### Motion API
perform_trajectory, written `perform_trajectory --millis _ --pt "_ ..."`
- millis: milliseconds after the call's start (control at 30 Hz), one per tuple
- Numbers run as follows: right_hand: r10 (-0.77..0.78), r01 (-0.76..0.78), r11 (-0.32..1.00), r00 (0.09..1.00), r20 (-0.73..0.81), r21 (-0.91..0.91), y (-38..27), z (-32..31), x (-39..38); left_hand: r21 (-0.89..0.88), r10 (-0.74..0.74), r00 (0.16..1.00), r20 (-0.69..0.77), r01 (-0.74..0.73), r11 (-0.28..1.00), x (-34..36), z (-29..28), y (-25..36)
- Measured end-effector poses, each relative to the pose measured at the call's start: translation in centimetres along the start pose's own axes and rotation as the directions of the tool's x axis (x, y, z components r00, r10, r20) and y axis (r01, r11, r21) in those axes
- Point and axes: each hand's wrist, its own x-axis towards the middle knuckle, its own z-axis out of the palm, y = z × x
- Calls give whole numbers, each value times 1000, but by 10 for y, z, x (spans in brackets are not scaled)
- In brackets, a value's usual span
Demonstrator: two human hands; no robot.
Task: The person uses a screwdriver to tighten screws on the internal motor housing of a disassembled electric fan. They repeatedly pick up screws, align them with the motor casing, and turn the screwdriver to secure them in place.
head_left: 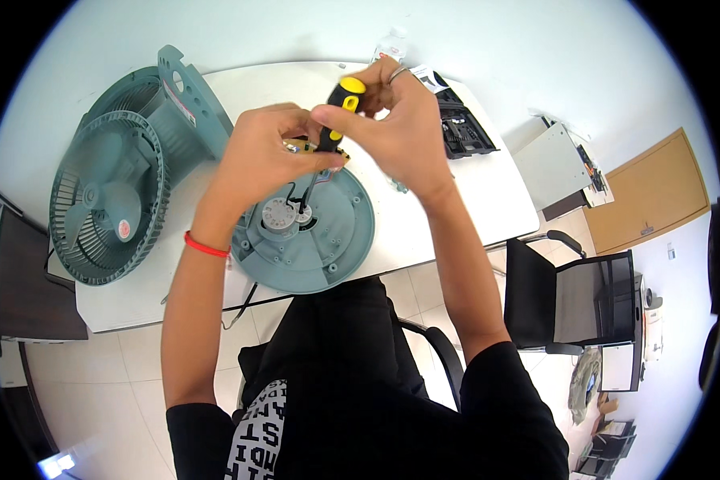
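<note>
Bright, even light; soft shadows, sharp centre, fisheye-bent edges.

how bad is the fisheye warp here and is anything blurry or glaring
Head view: strong fisheye, the white table edges bow and black corners ring the frame; light is even and soft with faint shadows, no harsh glare; both hands, the screwdriver and the round fan base are sharp.

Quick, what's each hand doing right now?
Left hand: closed on a small part above the fan base.
Right hand: closed around the screwdriver.
</note>
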Motion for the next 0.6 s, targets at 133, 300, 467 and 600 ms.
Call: perform_trajectory --millis 133,300,467,600 --pt "-157 161 978 987 47 -129 -1 -2 3 58 -116 991 65 113 992 -4 -2 4" --pt "-136 -54 913 894 427 405 15 -19 16 -108 12 991 135 3 994 0 -9 4" --pt "-135 30 971 886 443 236 15 -26 17 87 29 995 93 -37 995 -30 -15 -2" --pt "-266 95 926 852 451 366 14 -5 25 372 -78 988 -137 124 920 -100 11 -15"
